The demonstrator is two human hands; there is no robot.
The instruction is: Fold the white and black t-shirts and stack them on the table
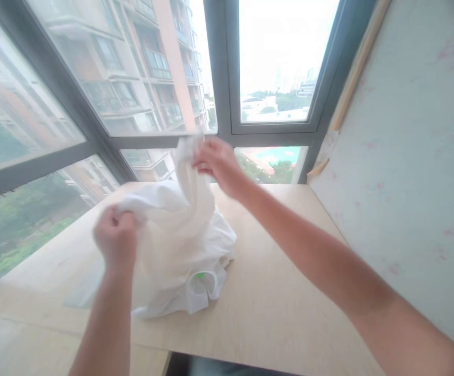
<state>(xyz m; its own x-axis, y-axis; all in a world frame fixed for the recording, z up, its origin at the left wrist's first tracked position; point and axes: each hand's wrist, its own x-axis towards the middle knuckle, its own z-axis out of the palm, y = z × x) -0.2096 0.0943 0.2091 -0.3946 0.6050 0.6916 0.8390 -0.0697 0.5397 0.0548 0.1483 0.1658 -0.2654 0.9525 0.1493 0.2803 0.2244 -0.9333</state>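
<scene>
I count one left hand [115,237] with fingers clenched on one white shirt [183,245], its bulk bunched on the pale wooden desk [281,308], one right hand [219,164] pinching its raised top, windows [140,68] behind, wall [410,156] at right.

a pale plywood tabletop [281,292] fills the corner under big dark-framed windows [219,68]. through the glass stand a tall apartment block [140,62], green trees [23,219] below, and a turquoise court [276,154]. a whitish wall panel [407,156] with faint pink marks rises along the table's right edge.
</scene>
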